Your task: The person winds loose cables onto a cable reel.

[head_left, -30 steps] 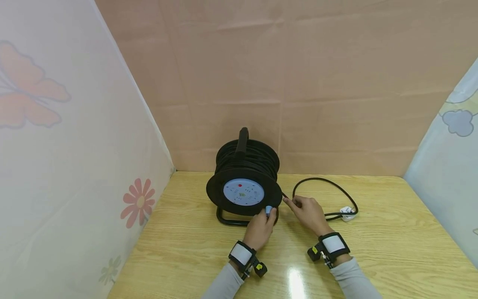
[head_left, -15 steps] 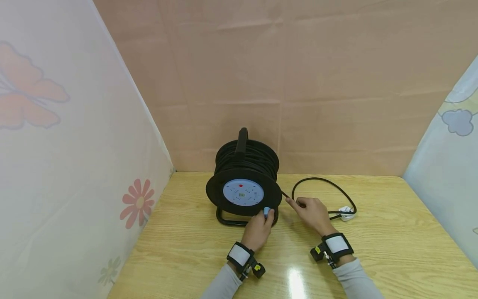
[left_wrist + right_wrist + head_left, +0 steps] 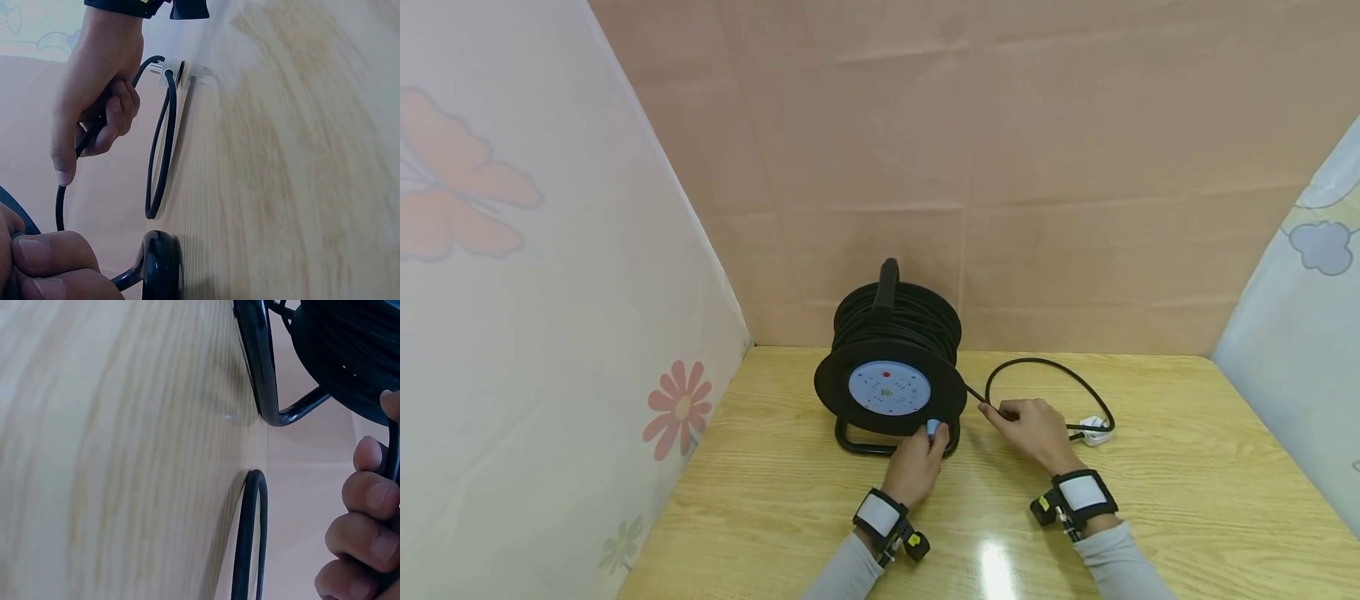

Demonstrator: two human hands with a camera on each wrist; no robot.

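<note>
A black cable reel (image 3: 830,377) stands upright on its tube frame, wound with black cable and fitted with a pale blue socket panel (image 3: 887,400). My left hand (image 3: 912,468) pinches the blue crank knob (image 3: 932,427) low on the right of the front disc. To the right of the reel, my right hand (image 3: 1036,435) grips the cable (image 3: 976,394) where it runs off the drum. In the right wrist view, its fingers (image 3: 369,540) curl round the cable. Past that hand, the cable loops over the table to a white plug (image 3: 1096,431).
The wooden table (image 3: 760,508) reaches to a tan backdrop (image 3: 1037,167) close behind the reel. Pale printed sheets stand at the left (image 3: 565,333) and right (image 3: 1307,350). The reel's tube foot (image 3: 161,269) rests on the table by my left hand.
The knob and my left hand have shifted slightly left and down as the front disc turned a little clockwise. My right hand has slid slightly right; the plug and loop have crept left.
</note>
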